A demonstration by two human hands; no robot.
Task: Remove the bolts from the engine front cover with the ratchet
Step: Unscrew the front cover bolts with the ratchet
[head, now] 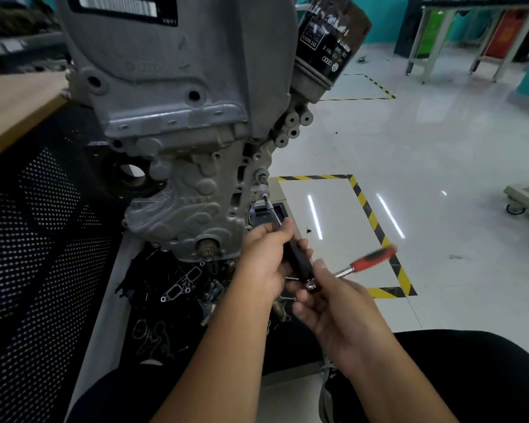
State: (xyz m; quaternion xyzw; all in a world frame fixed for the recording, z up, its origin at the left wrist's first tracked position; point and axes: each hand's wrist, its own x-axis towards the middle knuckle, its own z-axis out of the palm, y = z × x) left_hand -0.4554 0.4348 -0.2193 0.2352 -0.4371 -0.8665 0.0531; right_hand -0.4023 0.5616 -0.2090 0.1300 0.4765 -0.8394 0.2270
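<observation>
Ratchet [370,260]: stiff steel, red handle blurred at centre right; your right hand [333,303] curls round its head.
Extension [297,257]: rigid; your left hand [264,264] clamps it, steadying toward the bolt [264,196].

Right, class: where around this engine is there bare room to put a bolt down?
Bare: the white floor inside the striped tape, right of the front cover. Crowded: the tray of gaskets under the engine.

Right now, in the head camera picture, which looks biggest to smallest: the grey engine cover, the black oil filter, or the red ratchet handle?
1. Engine cover, by far the largest.
2. Oil filter.
3. Ratchet handle, smallest and blurred; it sits nearer the camera, so its true size may differ.
</observation>
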